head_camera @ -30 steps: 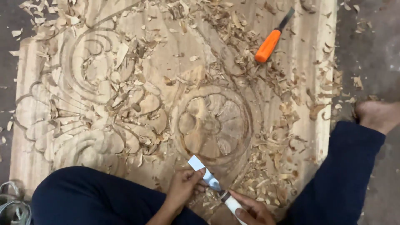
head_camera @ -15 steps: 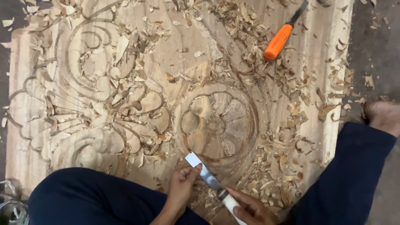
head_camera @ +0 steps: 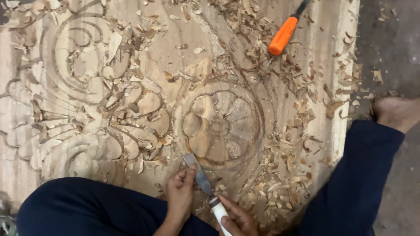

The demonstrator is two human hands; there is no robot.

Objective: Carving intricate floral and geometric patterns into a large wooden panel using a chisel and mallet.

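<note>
No packages or labels show anywhere. No signs or screens appear in the view either.

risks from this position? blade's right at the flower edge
1. The left hand pinches the flat steel chisel on its bare blade; a slip could cut the fingers.
2. The edge sits at the rim of the round carved flower medallion; overshooting might gouge a finished petal.
3. Loose wood shavings hide the cut line on the pale carved wooden panel.

Dark navy trousers (head_camera: 92,205) on both legs, bare hands, bare forearms, one bare foot (head_camera: 396,112).
</note>
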